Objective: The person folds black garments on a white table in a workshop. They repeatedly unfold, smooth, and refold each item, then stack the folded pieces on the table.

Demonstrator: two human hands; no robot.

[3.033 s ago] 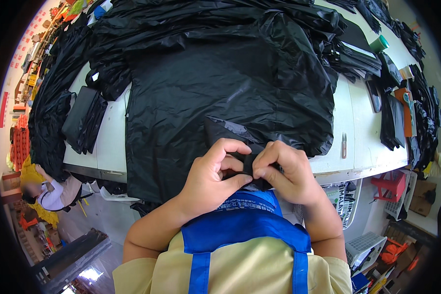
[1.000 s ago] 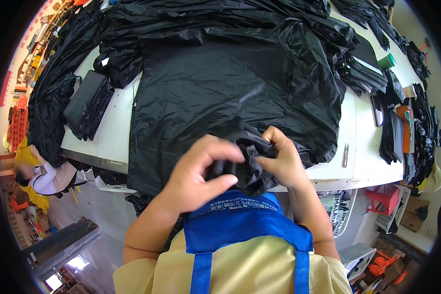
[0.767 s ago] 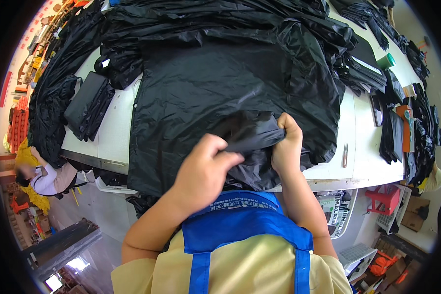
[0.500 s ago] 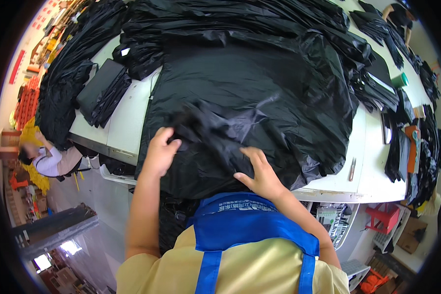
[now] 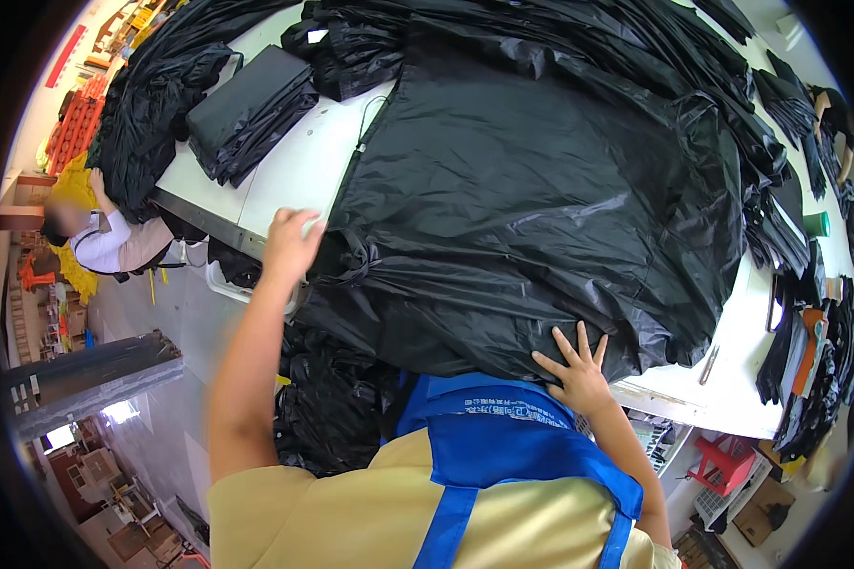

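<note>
The big black cloth (image 5: 541, 190) lies spread over the middle of the white desk (image 5: 289, 175). Its front part comes down over the desk's front edge, close to the blue apron (image 5: 517, 431). On the left, there is bare white desk between the cloth and a folded black bundle (image 5: 247, 109). On the right, a thinner bare strip runs beside the cloth, and a small tool (image 5: 708, 365) lies there near the front edge.

The left hand (image 5: 292, 245) is up by the cloth's front left corner, with its arm stretched out and its fingers bent. I cannot tell if it holds anything. The right hand (image 5: 580, 375) presses flat on the cloth's front, fingers spread wide, holding nothing.
</note>
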